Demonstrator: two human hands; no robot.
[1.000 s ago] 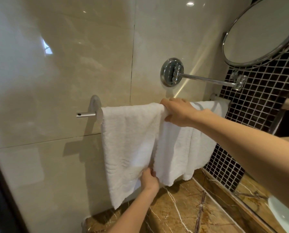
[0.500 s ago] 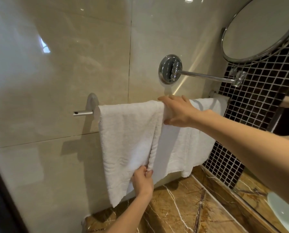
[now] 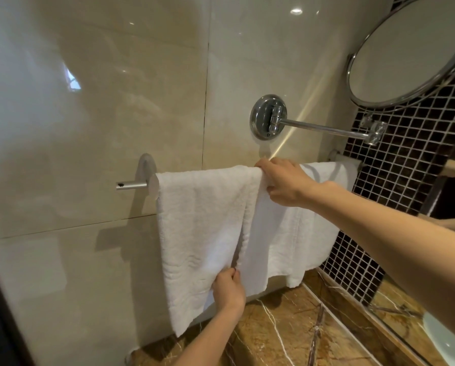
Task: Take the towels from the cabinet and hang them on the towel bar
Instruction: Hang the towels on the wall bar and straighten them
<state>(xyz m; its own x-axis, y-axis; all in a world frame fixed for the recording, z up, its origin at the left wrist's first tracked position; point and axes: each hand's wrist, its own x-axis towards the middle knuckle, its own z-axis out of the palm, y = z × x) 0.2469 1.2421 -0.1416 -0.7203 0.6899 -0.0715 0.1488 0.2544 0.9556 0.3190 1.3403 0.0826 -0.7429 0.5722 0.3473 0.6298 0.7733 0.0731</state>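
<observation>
Two white towels already hang side by side over the towel bar, which runs level along the cream wall tiles from its bare left end toward the dark mosaic wall on the right. This head view is the only one.

The left-hand towel drapes long and nearly reaches the brown marble counter. The right-hand towel hangs shorter, bunched into soft vertical folds. Their inner edges meet in a narrow dark seam that drops straight down from the bar.

The right hand is the upper one. It is closed over the bar at the top of that seam, fingers curled over and thumb below, on what looks like the right-hand towel's upper corner. The left hand reaches up from below and pinches the left-hand towel's inner hanging edge at the seam's lower end.

So the hands sit one above the other along the seam, at right angles to the bar's long axis. The cabinet is out of sight. In my judgement the hanging is done and only squaring up is left. Any slide of cloth must go sideways along the bar, and the right hand is the one placed for that. A round chrome mirror on its swing arm hangs just above.
</observation>
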